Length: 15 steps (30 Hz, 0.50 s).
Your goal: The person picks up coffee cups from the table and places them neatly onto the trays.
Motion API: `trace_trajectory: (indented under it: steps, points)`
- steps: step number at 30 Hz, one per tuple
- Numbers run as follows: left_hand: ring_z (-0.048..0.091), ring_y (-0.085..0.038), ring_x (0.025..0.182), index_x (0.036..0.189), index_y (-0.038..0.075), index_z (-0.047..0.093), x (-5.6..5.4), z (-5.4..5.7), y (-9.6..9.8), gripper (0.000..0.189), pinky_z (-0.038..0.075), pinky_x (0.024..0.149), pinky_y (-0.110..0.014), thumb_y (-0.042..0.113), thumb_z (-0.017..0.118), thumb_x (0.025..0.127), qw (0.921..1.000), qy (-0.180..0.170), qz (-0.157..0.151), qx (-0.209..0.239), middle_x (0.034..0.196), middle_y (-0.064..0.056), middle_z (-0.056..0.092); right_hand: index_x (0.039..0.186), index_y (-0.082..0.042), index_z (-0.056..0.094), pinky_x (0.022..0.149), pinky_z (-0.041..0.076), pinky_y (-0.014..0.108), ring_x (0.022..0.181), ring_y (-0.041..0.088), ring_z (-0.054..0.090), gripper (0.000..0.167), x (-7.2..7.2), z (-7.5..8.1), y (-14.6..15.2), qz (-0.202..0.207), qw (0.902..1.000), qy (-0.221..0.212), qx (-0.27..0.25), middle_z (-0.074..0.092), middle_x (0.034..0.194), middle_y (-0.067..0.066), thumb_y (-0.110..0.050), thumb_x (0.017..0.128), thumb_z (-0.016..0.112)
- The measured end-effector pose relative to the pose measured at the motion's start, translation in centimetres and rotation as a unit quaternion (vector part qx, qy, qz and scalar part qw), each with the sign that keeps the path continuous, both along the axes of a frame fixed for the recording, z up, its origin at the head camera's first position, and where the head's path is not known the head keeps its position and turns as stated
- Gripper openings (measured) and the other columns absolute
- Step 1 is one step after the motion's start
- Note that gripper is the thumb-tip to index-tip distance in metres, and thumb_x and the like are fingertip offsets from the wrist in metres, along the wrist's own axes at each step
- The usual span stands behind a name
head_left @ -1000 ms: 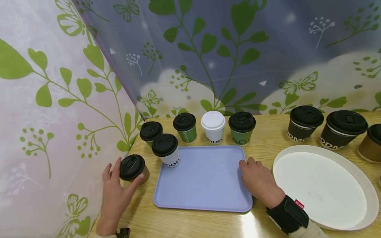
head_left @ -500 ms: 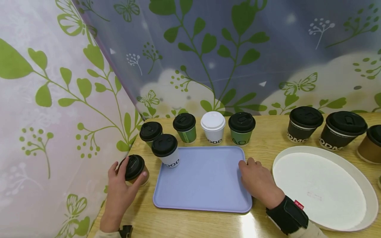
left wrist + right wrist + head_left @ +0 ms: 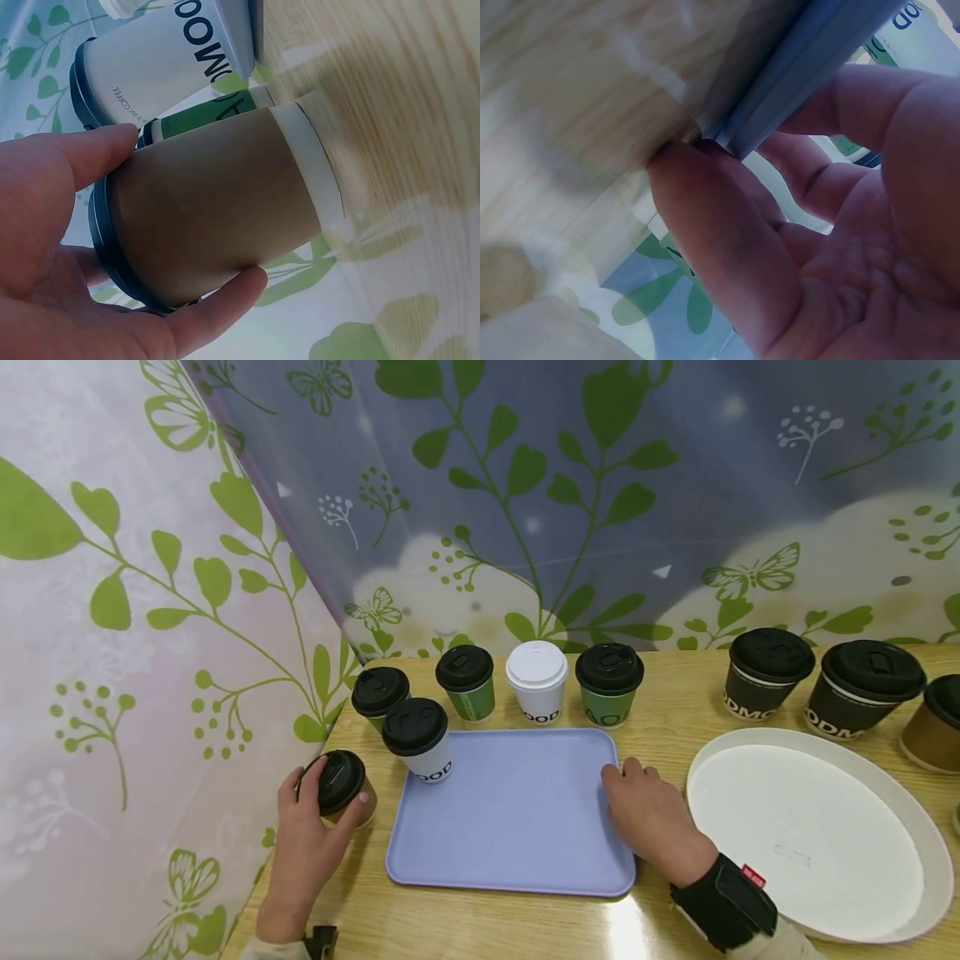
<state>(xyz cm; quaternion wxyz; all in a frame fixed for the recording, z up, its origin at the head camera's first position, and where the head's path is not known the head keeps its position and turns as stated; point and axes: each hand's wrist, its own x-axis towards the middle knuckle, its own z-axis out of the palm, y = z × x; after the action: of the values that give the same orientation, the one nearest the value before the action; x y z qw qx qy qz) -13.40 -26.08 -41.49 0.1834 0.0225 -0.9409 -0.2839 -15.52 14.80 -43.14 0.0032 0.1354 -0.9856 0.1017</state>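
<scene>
At the left of the head view, my left hand (image 3: 309, 852) grips a brown paper coffee cup (image 3: 358, 808) with a black lid. The left wrist view has the thumb along one side of the brown cup (image 3: 217, 202) and fingers on the other, near the lid; the cup stands upright on the table. My right hand (image 3: 651, 817) holds the right rim of a lavender rectangular tray (image 3: 517, 827), its curled fingers at the tray edge (image 3: 787, 82) in the right wrist view. A white cup (image 3: 433, 762) with a black lid stands on the tray's back left corner.
Behind the tray stand green cups (image 3: 474, 700) with black lids and a white-lidded cup (image 3: 538, 693). Dark cups (image 3: 761, 693) and a brown cup (image 3: 930, 735) stand back right. A round white tray (image 3: 825, 835) lies right. A patterned curtain (image 3: 150, 710) borders the table's left side.
My left hand has shifted slightly right, and its fingers have closed in around the brown cup's lid and side. My right hand and the tray have stayed in place.
</scene>
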Motion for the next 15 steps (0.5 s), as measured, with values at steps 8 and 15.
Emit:
trace_trajectory:
  steps: [8, 15]
  points:
    - [0.043, -0.058, 0.130, 0.150, -0.002, 0.045, 0.00, -0.40, 0.03, 0.074, 0.041, 0.100, -0.070, 0.020, 0.082, 0.091, 0.9992, 0.039, -0.007, -0.003, 0.147, -0.040, 0.032, 0.110, 0.003, 0.064, 0.055, 0.050, 0.042, 0.073, 0.030, 0.054, 0.015, 0.06, -0.03, -0.09, -0.001, 1.0000, 0.004, 0.003, 0.057, 0.092, 0.020, -0.006, 0.098, 0.065]
    - [0.045, -0.057, 0.127, 0.151, -0.001, 0.044, 0.24, -0.10, 0.19, 0.073, 0.042, 0.099, -0.069, 0.018, 0.081, 0.092, 0.9990, 0.043, -0.004, 0.011, 0.147, -0.039, 0.030, 0.109, 0.003, 0.064, 0.054, 0.050, 0.042, 0.071, 0.029, 0.054, 0.015, 0.11, -0.02, -0.04, 0.001, 0.9999, 0.013, -0.001, 0.056, 0.090, 0.019, -0.006, 0.097, 0.065]
